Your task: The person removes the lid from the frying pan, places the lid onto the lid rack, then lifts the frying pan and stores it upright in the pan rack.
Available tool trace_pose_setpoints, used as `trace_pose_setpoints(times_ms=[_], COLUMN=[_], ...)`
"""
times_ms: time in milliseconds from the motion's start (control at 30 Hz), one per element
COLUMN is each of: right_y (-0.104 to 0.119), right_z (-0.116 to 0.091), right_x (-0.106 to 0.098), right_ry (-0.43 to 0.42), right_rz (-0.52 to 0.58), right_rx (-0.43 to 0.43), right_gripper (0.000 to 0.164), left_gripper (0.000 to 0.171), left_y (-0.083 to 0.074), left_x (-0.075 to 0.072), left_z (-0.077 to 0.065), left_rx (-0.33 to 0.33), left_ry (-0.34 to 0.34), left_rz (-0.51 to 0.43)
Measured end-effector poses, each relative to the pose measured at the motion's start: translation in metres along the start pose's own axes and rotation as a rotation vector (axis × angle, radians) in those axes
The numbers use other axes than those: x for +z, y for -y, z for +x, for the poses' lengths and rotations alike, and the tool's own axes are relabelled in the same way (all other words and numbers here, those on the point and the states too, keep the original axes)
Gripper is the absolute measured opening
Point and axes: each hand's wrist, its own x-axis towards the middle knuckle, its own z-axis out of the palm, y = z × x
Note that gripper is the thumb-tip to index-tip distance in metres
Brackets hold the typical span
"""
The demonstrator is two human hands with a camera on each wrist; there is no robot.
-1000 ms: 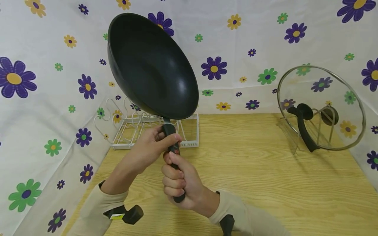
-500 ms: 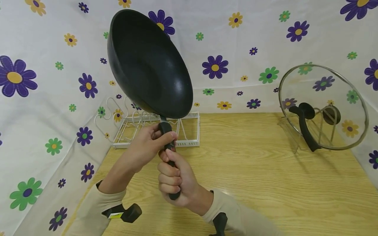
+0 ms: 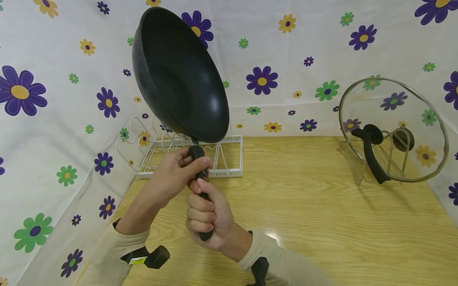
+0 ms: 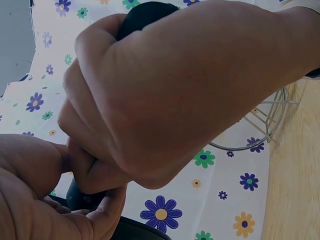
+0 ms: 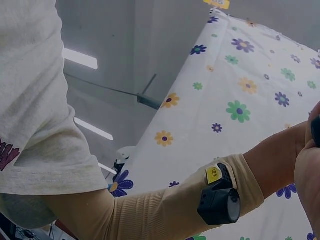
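A black wok [image 3: 179,79] is held up above the table, tilted, its hollow inside facing me. My right hand [image 3: 211,218] grips the lower part of its black handle [image 3: 197,152], fingers wrapped round it. Just above, my left hand [image 3: 175,171] pinches the same handle near the wok's base, thumb across the front. In the left wrist view the right hand [image 4: 145,95] covers most of the handle, and the left hand [image 4: 45,195] is at lower left. The right wrist view shows mainly the left forearm, with only a bit of the hands at its right edge.
A white wire rack [image 3: 229,172] stands at the back left of the wooden table [image 3: 304,206], behind the wok. At the right, a glass lid [image 3: 411,99] with a black handle leans upright in a wire stand. Flower-patterned cloth [image 3: 293,47] walls the back and sides.
Both hands and the wok have shifted slightly left in the head view. The wok has turned, so more of its outer left side shows. Both hands keep their hold.
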Motion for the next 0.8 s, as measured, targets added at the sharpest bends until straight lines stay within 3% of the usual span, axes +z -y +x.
trace_pose_setpoints(times_ms=[300, 800], right_y=[-0.003, -0.007], right_z=[0.006, 0.015], right_x=[-0.001, -0.004], right_ry=[0.038, 0.064], right_rz=[0.065, 0.152], right_rx=[-0.013, -0.042], right_gripper=[0.02, 0.025], left_gripper=[0.026, 0.032], left_y=[-0.001, 0.006], left_x=[-0.004, -0.01], left_z=[0.0, 0.003], left_rx=[0.023, 0.03], left_ry=[-0.029, -0.031], left_rz=[0.028, -0.016])
